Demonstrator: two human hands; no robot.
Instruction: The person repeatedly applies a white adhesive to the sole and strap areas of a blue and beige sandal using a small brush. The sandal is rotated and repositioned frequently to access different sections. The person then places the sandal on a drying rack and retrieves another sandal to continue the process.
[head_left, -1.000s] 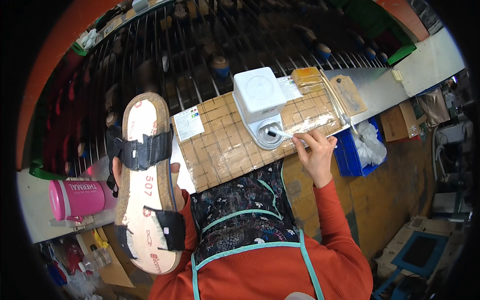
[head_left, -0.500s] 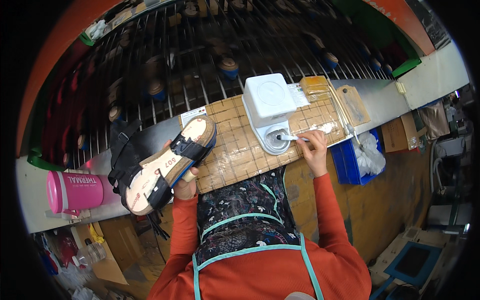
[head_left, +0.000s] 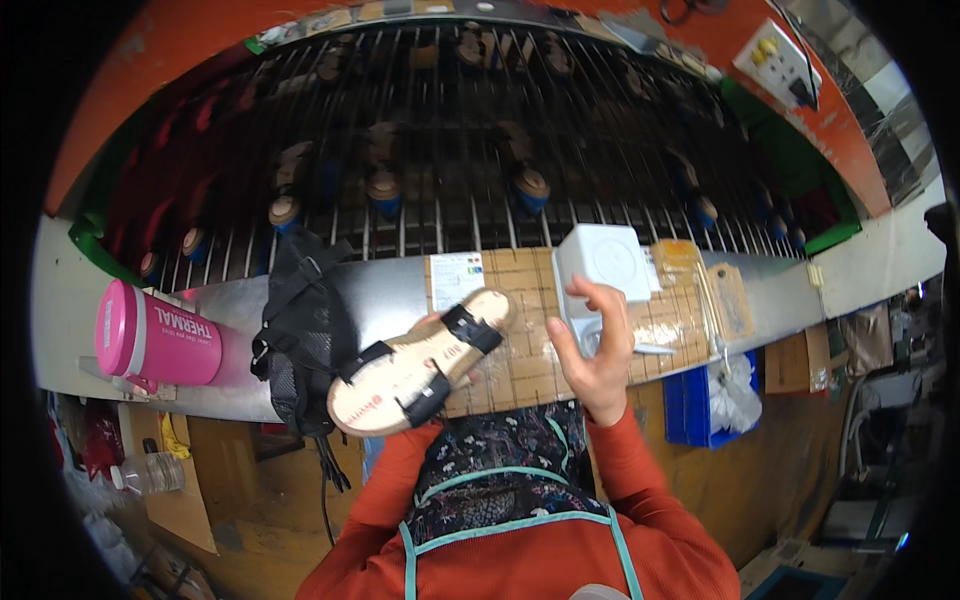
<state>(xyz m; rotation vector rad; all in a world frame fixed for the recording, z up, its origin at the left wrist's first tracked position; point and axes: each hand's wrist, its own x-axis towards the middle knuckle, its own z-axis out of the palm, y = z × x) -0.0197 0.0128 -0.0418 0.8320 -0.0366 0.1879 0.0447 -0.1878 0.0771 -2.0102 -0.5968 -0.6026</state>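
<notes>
A sandal (head_left: pixel 405 372) with black straps and a pale insole lies tilted in my left hand (head_left: pixel 473 377), which grips it from beneath; most of that hand is hidden behind the sole. My right hand (head_left: pixel 598 365) is raised between the sandal and a white square glue container (head_left: pixel 605 258), thumb and fingers apart, nothing in them. Behind the right hand, a white-handled brush (head_left: pixel 655 349) rests at the container's round cup, its tip out of sight. Both stand on a taped cardboard sheet (head_left: pixel 520 350) along the metal ledge.
Beyond the ledge, a rack of metal bars (head_left: pixel 450 225) carries several sandals. A black mesh bag (head_left: pixel 305 335) and a pink jug (head_left: pixel 160 335) sit at left. At right are a yellow block (head_left: pixel 677 260), a blue bin (head_left: pixel 690 405) with white plastic, and a cardboard box (head_left: pixel 795 360).
My right hand has let go of the brush, leaving it at the cup, and moved left toward the sandal, fingers spread. The view has shifted, showing more of the rack and a wall socket.
</notes>
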